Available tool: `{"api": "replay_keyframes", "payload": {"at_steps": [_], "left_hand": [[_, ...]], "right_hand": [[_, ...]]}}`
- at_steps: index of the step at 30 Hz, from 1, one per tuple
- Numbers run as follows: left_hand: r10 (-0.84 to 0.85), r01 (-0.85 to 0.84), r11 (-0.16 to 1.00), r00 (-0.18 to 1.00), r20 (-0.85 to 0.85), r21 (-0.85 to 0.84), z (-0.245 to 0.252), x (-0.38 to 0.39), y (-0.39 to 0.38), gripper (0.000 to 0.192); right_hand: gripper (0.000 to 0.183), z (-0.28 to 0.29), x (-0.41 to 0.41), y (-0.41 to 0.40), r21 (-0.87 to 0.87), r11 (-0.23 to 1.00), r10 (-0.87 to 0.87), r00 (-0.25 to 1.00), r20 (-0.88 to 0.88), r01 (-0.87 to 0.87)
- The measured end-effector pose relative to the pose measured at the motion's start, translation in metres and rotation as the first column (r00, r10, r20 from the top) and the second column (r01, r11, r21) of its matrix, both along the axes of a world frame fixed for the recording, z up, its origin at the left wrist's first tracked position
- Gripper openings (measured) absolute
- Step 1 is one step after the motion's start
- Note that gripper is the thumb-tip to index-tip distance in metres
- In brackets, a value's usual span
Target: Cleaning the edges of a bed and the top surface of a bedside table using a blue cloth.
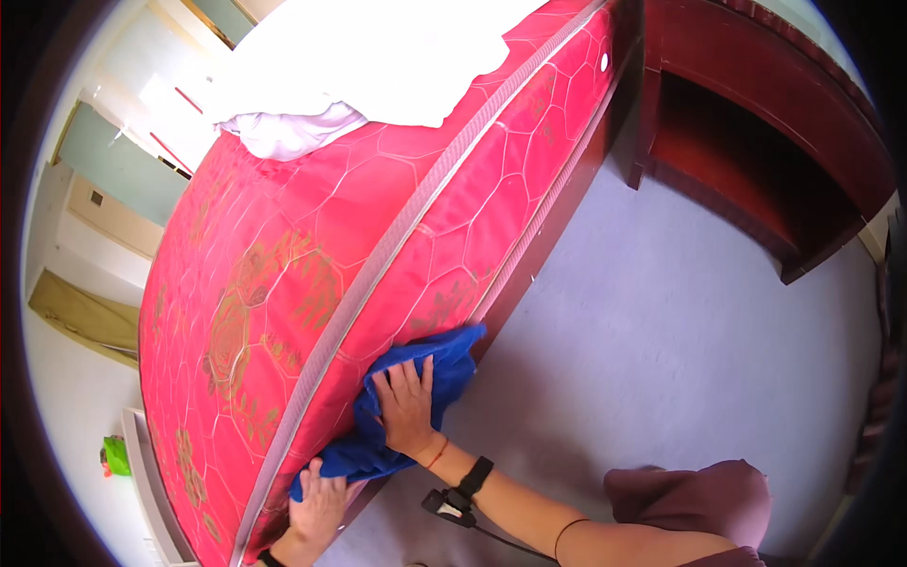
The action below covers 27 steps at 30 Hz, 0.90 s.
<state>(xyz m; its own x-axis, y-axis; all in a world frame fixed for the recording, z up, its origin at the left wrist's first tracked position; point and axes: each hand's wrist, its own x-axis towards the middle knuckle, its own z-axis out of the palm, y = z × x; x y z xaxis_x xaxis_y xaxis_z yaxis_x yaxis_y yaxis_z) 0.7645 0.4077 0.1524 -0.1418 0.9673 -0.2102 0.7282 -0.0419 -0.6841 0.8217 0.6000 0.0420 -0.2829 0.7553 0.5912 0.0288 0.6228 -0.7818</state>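
A blue cloth (453,372) lies bunched against the side of a red quilted mattress (382,191) with gold flower patterns. My right hand (405,414) holds the cloth flat to that side, its back toward me and its fingers slightly spread. Lower and to the left, my left hand (317,503) rests on the mattress side at the cloth's near end. Its fingertips touch the blue fabric, but whether they grip it is hidden. Grey piping (368,273) runs along the mattress's upper edge, above both hands.
White bedding (354,64), overexposed, covers the mattress's far part. A dark red wooden nightstand (751,142) stands beyond the bed on grey flooring (659,340). My knee in mauve cloth (694,500) shows at lower right. A strapped device (450,507) with a cable hangs at my right wrist.
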Motion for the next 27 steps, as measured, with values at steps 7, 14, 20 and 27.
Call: {"api": "replay_keyframes", "payload": {"at_steps": [7, 14, 20, 27], "left_hand": [[0.082, -0.088, 0.885, 0.996, 0.033, 0.458, -0.053, 0.032, 0.132, 0.046], [-0.006, -0.007, 0.865, 1.000, 0.024, 0.502, -0.071, 0.040, 0.192, 0.079], [-0.054, 0.059, 0.836, 0.998, -0.026, 0.546, -0.063, 0.044, 0.210, 0.066], [-0.193, 0.047, 0.871, 0.948, 0.252, 0.490, -0.066, 0.068, 0.282, 0.053]], "right_hand": [[0.072, 0.023, 0.020, 0.115, -0.179, 0.977, -0.119, 0.993, -0.021, 0.113], [0.068, 0.014, 0.027, 0.136, 0.014, 0.997, -0.071, 0.975, -0.213, 0.075], [0.061, -0.003, 0.036, 0.192, -0.136, 0.943, -0.321, 0.937, -0.136, 0.303], [0.055, -0.049, 0.041, 0.270, -0.476, 0.854, -0.414, 0.828, -0.379, 0.209]]}}
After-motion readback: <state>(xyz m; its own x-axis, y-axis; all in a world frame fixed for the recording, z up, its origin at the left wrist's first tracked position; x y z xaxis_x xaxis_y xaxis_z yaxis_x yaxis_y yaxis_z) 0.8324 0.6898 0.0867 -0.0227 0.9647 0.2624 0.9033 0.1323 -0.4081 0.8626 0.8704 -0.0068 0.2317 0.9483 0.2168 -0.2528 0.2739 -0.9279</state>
